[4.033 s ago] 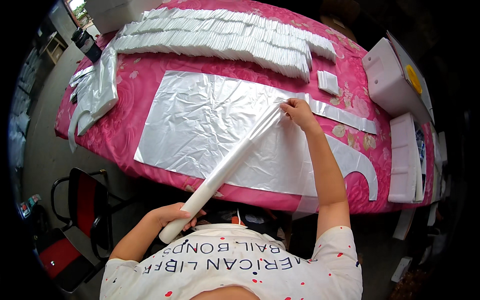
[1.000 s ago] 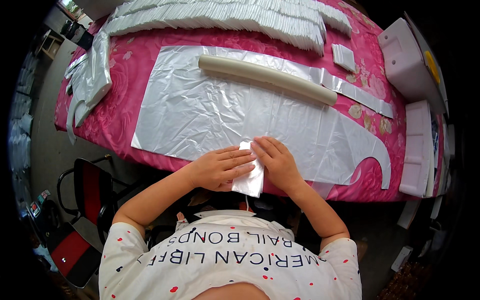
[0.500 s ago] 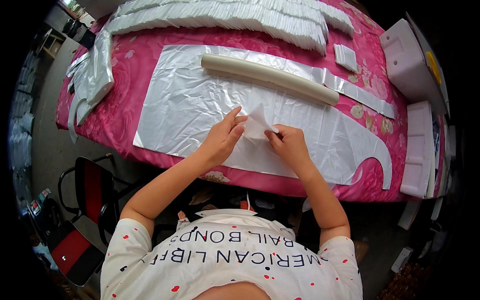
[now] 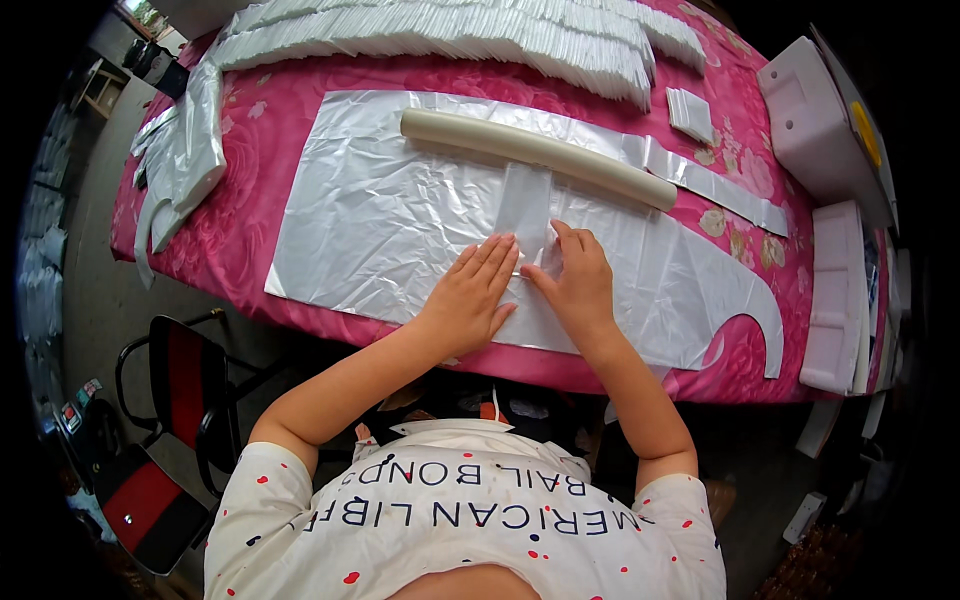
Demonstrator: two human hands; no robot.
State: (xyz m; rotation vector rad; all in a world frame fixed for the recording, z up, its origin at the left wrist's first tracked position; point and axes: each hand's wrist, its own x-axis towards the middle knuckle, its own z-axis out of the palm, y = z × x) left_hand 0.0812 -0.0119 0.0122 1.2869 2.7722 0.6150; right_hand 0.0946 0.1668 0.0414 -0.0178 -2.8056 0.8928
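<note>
A strip of thin translucent white plastic film (image 4: 525,200) lies folded lengthwise in front of me, its far end close to the beige tube. My left hand (image 4: 470,295) rests flat on the strip's near part, fingers stretched out. At the strip's right edge is my right hand (image 4: 578,280), thumb and fingers apart, with a small raised fold of film beside the fingertips. Under both hands spreads a large silvery-white plastic sheet (image 4: 380,200) with a curved cut-out at its right end. The long beige tube (image 4: 540,155) lies across the sheet's far part.
Rows of folded white packets (image 4: 430,45) line the back of the pink floral tablecloth (image 4: 265,140), and a small stack (image 4: 690,115) sits at the right. More plastic sheeting (image 4: 190,160) hangs off the left. White foam boxes (image 4: 835,290) stand right; a red-black chair (image 4: 185,380) is at lower left.
The film, lifted and crumpled between my hands before, now lies as a flat strip on the sheet. My left hand has flattened onto it; my right hand has loosened its pinch.
</note>
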